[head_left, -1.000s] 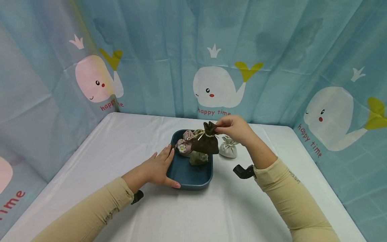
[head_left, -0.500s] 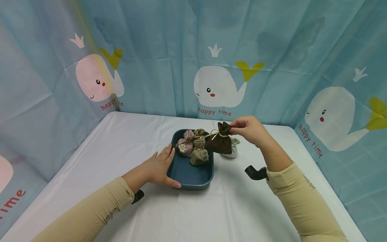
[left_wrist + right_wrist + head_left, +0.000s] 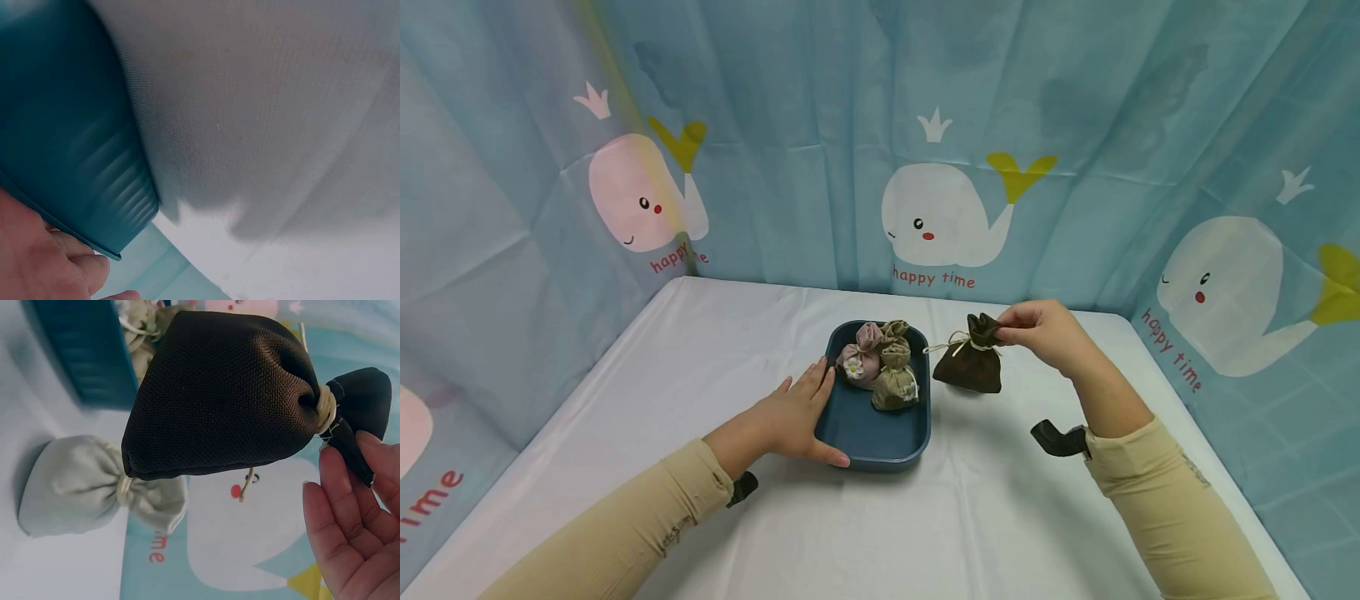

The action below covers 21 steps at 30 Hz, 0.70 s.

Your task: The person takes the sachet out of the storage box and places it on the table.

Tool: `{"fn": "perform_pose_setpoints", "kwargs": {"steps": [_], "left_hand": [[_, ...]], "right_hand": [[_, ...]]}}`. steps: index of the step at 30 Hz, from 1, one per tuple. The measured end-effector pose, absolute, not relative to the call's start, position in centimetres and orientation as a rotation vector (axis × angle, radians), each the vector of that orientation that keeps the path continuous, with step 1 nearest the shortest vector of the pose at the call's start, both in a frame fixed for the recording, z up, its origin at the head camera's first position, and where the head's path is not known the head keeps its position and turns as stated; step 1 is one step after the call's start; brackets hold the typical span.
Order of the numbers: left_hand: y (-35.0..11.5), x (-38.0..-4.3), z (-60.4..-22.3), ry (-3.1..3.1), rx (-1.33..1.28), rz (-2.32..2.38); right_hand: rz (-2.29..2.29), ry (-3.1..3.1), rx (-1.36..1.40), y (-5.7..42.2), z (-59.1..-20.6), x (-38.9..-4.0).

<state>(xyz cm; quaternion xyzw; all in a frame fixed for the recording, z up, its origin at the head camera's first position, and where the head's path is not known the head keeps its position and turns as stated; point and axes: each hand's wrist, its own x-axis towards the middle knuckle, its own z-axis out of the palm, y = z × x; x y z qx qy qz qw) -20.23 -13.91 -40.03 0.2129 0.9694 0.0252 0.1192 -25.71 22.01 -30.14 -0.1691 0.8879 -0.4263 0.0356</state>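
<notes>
My right hand (image 3: 1047,335) pinches the gathered top of a dark brown drawstring pouch (image 3: 967,368), which hangs to the right of a blue rectangular tub (image 3: 868,437). In the right wrist view the pouch's cream cord is tied round its neck. My left hand (image 3: 790,421) rests with spread, straight fingers along the tub's left rim. Inside the tub sit a pink pouch (image 3: 861,367) with a white flower, an olive pouch (image 3: 895,389) and another khaki pouch (image 3: 895,330) behind it. A white pouch (image 3: 75,484) stands on the table, hidden behind the brown one in the head view.
A white cloth covers the table (image 3: 760,333). Blue curtains (image 3: 775,200) printed with whales enclose its back and sides. Black wrist mounts (image 3: 1060,437) stick out from the cuffs of both beige sleeves.
My right hand has carried the brown pouch rightward from above the tub, then slightly down, past its right rim. The pouches in the tub are now uncovered; my left hand stays put.
</notes>
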Motion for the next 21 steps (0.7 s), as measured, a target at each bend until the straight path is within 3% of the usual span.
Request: {"fn": "perform_pose_setpoints", "kwargs": {"steps": [21], "left_hand": [[-13.9,-20.1,-39.8,2.834,0.632,0.074]], "right_hand": [[-1.259,2.689,-0.471,23.7,-34.0,-26.4]]}}
